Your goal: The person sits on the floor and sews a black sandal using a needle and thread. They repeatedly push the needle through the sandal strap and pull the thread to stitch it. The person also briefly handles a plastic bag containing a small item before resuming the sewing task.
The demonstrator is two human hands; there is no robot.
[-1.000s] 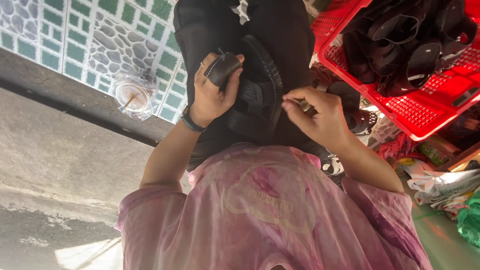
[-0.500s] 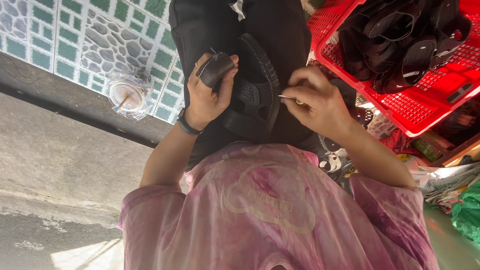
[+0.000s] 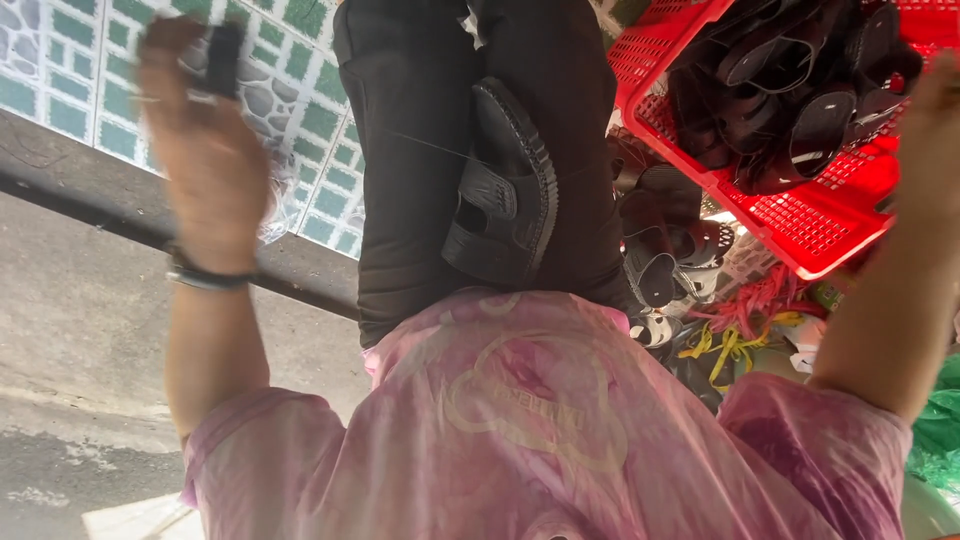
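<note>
Hands drawn apart, sandal left on the lap

The left hand, now raised clear of the lap, is closed around a small dark object; half a second ago it worked at the black sandal. The right hand has swung out to the frame edge; its grip cannot be told. A thin thread runs taut to the sandal, suggesting a stitch pulled through. The red basket of sandals stands beside.

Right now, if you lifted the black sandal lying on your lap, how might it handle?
The black sandal probably feels light, since it rests between the thighs without sagging them. Its ridged sole suggests good hold, and the straps look likely to flex.
</note>
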